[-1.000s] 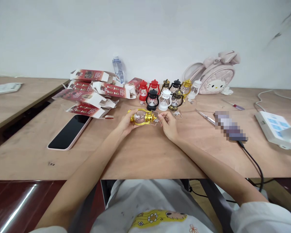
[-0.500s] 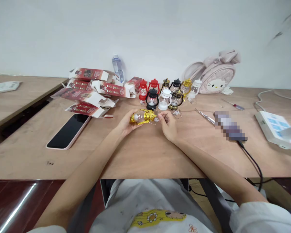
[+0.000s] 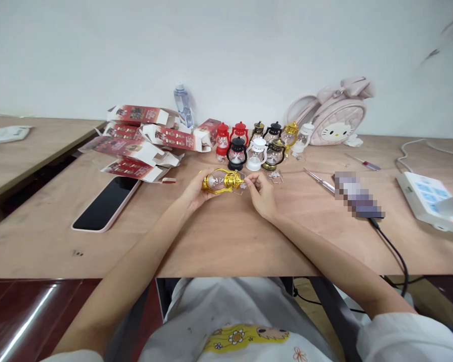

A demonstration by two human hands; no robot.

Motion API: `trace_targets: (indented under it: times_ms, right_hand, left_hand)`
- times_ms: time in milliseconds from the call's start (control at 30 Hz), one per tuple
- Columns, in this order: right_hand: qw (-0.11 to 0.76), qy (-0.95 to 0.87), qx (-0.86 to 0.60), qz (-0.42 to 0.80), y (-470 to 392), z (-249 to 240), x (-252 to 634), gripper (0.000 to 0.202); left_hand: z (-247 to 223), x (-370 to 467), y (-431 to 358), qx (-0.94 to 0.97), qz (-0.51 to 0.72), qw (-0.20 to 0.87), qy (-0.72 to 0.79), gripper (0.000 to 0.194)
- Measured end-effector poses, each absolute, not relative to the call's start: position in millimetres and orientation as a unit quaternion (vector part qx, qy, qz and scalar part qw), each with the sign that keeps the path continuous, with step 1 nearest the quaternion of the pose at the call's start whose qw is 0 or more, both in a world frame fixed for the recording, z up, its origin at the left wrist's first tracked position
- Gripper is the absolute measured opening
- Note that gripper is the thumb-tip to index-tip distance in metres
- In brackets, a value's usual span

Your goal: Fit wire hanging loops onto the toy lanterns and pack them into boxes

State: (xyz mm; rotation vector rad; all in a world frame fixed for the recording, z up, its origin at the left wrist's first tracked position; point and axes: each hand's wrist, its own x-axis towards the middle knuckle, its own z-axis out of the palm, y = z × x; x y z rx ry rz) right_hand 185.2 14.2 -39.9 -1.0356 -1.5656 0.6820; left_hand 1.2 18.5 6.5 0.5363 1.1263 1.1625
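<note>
A small gold lantern [image 3: 219, 181] with a clear body lies on its side, its top toward the right. My left hand [image 3: 198, 193] is closed around its base. At the lantern's top, my right hand [image 3: 262, 193] pinches thumb and forefinger together; what is between them is too small to make out. Beside these fingertips shows a thin wire piece with a small pale tag [image 3: 243, 185]. Another wire piece with a tag [image 3: 275, 175] lies on the table just beyond the right hand. Behind stand several small lanterns [image 3: 256, 154] in red, black, white, bronze and gold.
Opened red boxes [image 3: 128, 148] are heaped at the left, with a water bottle [image 3: 183, 105] behind. A phone [image 3: 105, 205] lies nearer. Rightward are a pink bag [image 3: 335, 118], two screwdrivers [image 3: 319, 180] [image 3: 370, 164], a pixelated device on a cable [image 3: 358, 195] and a power strip [image 3: 428, 198].
The lantern has turned slightly in my left hand. My right fingertips have shifted a little to the left, closer against its top.
</note>
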Motion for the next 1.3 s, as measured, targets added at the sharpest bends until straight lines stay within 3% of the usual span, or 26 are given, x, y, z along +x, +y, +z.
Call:
trace_targets:
  times_ms: [533, 900, 1100, 1300]
  right_hand:
    - [0.534, -0.675, -0.444, 0.247, 11.5, -34.9, 184.0, 0.016]
    - [0.557, -0.677, -0.441, 0.195, 15.7, -33.5, 180.3, 0.015]
    - [0.536, -0.696, -0.439, 0.190, 15.5, -35.0, 183.7, 0.013]
    - [0.494, -0.728, -0.459, 0.126, 16.4, -32.5, 187.5, 0.018]
  left_hand:
    - [9.1, 1.8, 17.1, 0.245, 0.515, 0.660, 0.489, 0.016]
    - [9.7, 6.6, 12.0, 0.285, 0.583, 0.633, 0.422, 0.013]
    - [9.0, 5.2, 10.0, 0.350, 0.614, 0.601, 0.374, 0.029]
    - [6.6, 6.0, 11.9, 0.324, 0.594, 0.614, 0.406, 0.026]
